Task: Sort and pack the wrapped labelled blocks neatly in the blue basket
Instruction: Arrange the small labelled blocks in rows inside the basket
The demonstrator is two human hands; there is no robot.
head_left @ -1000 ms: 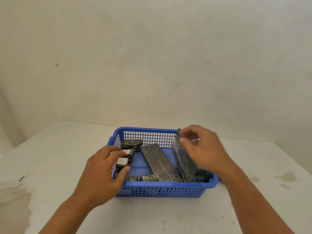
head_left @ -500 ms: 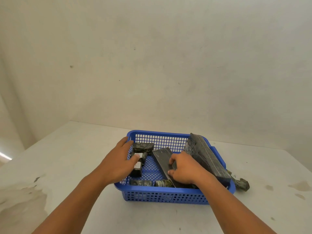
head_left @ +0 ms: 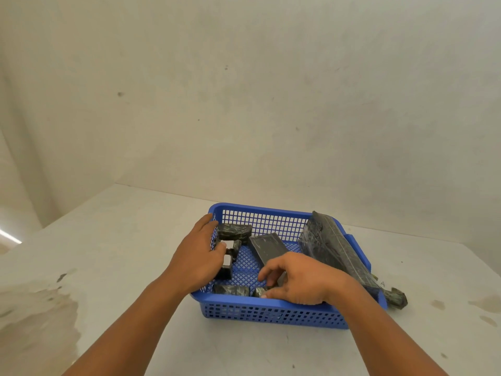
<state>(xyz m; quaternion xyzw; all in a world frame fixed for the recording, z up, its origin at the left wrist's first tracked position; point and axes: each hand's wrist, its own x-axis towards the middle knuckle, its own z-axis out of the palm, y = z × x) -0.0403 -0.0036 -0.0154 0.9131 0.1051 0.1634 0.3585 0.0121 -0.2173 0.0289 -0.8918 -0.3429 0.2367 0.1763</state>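
Both forearms reaching forward from the bottom edge toward the blue basket (head_left: 271,313) on the pale table (head_left: 108,253). Left hand (head_left: 199,260) palm-down over the basket's left wall, fingers loosely spread, thumb tucked against two small white-labelled blocks (head_left: 227,255) stacked near that wall; whether gripping or only pressing them, cannot tell. Right hand (head_left: 295,279) low over the front middle of the basket, fingers curled and half closed, fingertips touching a small wrapped block (head_left: 260,292) by the front wall; firm hold not clear. Counted inside the basket: one rounded dark block (head_left: 234,231) at the back left corner, the two labelled ones beside the left thumb, another small dark block (head_left: 230,290) along the front wall, the one under the right fingertips, and one flat grey slab (head_left: 267,248) slanting across the middle, its near end hidden under the right hand. One long wrapped block (head_left: 333,251) leaning tilted over the right rim, its lower end outside the basket. One more small wrapped block (head_left: 397,298) lying on the table just beside the front right corner. Eight blocks visible in all, one basket, two hands.
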